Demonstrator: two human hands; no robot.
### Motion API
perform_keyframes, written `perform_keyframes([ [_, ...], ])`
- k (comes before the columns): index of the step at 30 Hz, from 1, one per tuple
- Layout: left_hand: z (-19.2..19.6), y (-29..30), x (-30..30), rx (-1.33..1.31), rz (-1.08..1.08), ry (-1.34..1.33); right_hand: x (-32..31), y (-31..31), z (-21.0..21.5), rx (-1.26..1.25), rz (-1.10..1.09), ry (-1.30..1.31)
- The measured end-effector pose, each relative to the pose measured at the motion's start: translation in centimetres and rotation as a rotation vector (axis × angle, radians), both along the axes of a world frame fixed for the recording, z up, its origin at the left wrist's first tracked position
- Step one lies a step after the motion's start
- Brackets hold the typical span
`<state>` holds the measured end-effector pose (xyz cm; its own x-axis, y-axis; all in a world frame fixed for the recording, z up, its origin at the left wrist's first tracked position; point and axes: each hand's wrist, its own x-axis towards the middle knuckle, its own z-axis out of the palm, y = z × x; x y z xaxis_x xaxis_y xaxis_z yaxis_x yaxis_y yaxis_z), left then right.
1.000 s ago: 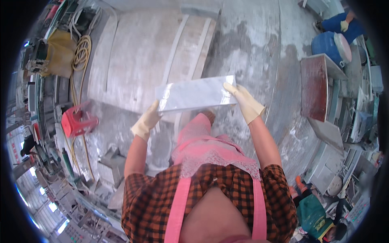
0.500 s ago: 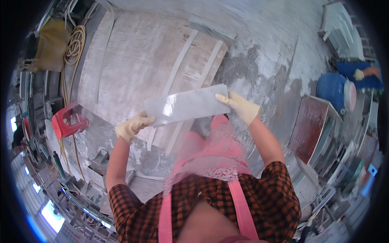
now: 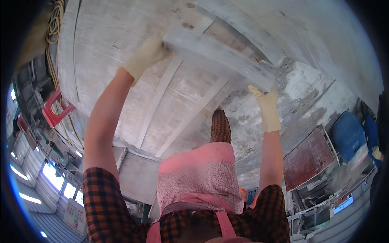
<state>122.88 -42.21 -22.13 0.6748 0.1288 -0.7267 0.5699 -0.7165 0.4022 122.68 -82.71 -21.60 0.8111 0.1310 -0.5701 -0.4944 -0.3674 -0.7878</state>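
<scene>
In the head view, the left hand (image 3: pixel 146 57), in a cream-coloured rubber glove, is closed on the left end of a long, narrow, grey-white slab (image 3: pixel 221 58) that looks like polished stone. The right hand (image 3: pixel 266 106), in the same kind of glove, holds the opposite end, with the thumb a little spread; this contact is partly blurred. The slab lies slanting between the two hands, its left end farther from the body than its right end. I cannot tell whether its underside touches anything.

Below the hands there is a wide, pale wooden board (image 3: pixel 115 52) with two light flat strips (image 3: pixel 159 101), which run from under the slab toward the body. Just beyond the slab, on the far side from the hands, lies another long grey slab (image 3: pixel 243 28).

To the left of the left hand are a red plastic stool (image 3: pixel 48 111) and, farther out, a coiled yellowish hose (image 3: pixel 54 28). To the right of the right hand are a reddish-brown flat panel (image 3: pixel 310 160) and a blue rounded drum (image 3: pixel 348 135). Nearer to the body than both hands hangs a pink patterned apron (image 3: pixel 198 174).
</scene>
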Motion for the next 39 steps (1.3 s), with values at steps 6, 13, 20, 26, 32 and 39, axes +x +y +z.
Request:
perform_keyframes([
  [6,-2.3,-2.6,6.7,-0.166,-0.002,-0.742,2.1,2.7,-2.9,-0.309,-0.054,-0.508],
  [13,-0.9,-5.7,9.9,-0.300,0.667,-0.460,2.4,5.4,-2.8,-0.609,-0.185,-0.180],
  [20,-2.4,-1.1,8.9,-0.600,0.950,-0.529,4.0,4.7,5.4,-0.130,-0.637,-0.129],
  [26,-3.2,-3.8,9.1,-0.573,0.763,-0.513,5.6,3.2,-0.5,-0.543,0.055,-0.036],
  [32,-3.2,-6.0,10.2,-0.305,0.540,-0.500,7.0,4.1,-2.6,-0.263,-0.254,-0.164],
  [39,-2.4,-5.5,11.1,-0.078,0.357,-0.426,7.0,6.2,-1.8,0.007,-0.500,-0.009],
])
